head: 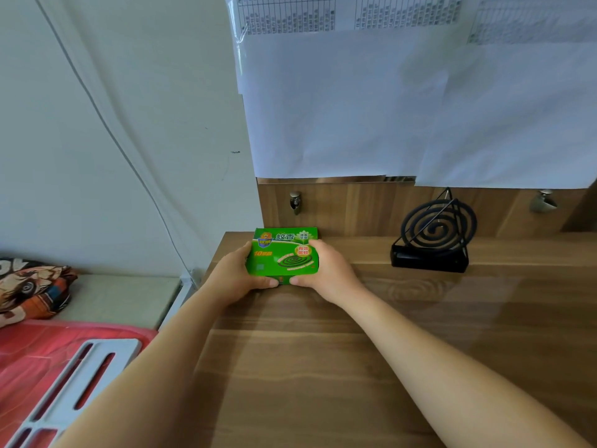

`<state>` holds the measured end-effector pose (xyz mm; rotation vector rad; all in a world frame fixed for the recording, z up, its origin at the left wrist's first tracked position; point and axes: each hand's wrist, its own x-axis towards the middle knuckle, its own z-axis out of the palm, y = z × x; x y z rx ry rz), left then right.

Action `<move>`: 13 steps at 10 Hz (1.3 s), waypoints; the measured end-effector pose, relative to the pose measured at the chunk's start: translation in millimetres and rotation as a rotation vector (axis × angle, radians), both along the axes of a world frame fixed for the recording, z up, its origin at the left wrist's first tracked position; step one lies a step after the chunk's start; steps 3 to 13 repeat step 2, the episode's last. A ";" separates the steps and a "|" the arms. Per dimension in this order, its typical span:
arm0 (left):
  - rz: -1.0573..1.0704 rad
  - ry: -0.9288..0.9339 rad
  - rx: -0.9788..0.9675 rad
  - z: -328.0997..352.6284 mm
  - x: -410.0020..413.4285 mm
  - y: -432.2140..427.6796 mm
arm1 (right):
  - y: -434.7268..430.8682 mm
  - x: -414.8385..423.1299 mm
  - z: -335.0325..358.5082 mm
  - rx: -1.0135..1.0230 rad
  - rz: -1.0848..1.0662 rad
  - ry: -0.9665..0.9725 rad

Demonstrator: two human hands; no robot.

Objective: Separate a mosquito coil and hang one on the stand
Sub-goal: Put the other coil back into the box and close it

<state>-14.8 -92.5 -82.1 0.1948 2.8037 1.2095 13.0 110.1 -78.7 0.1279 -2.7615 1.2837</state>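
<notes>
Both bare forearms stretched forward over the wooden desk [323,367], converging on a green mosquito coil box [284,253] at the far left corner of the desktop. Left hand [232,279] wrapped around the box's left side, thumb tip pressed along the near edge. Right hand [326,273] clasping the right side, fingers curled over the far right corner, thumb meeting the near edge just beside the left thumb. Box held tilted, printed face up toward the camera, its lid flap standing open at the far side. Further right, near the back panel, a black stand [429,258] with a dark mosquito coil [438,228] hanging upright on it, well apart from both hands. White paper sheets [387,108] hanging on the wall above.
</notes>
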 end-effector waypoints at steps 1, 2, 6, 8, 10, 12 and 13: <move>-0.039 0.012 0.035 -0.4 -0.6 1.3 | 4.2 0.5 0.0 0.017 0.022 -0.006; -0.054 0.035 0.034 11.3 0.6 6.3 | 17.1 12.6 10.0 0.014 0.028 0.013; -0.054 0.035 0.034 11.3 0.6 6.3 | 17.1 12.6 10.0 0.014 0.028 0.013; -0.054 0.035 0.034 11.3 0.6 6.3 | 17.1 12.6 10.0 0.014 0.028 0.013; -0.054 0.035 0.034 11.3 0.6 6.3 | 17.1 12.6 10.0 0.014 0.028 0.013; -0.054 0.035 0.034 11.3 0.6 6.3 | 17.1 12.6 10.0 0.014 0.028 0.013; -0.054 0.035 0.034 11.3 0.6 6.3 | 17.1 12.6 10.0 0.014 0.028 0.013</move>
